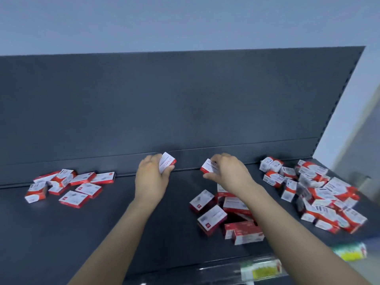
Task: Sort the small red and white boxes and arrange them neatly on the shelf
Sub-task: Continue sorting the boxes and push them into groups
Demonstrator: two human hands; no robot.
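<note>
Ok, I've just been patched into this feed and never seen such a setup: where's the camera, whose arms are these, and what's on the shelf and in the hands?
No machine here: one wide-angle camera sits on a person's head, looking forward and down, so the two bare arms reaching in from below are that person's own. The left hand grips one small red and white box; the right hand pinches another box. Both are near the back of the dark grey shelf, close to its back panel. Loose boxes lie in three groups: a flat scatter on the left, a jumbled cluster under the right forearm, and a bigger heap at the far right. The yellow-green strips at the front edge are too blurred to read.
</note>
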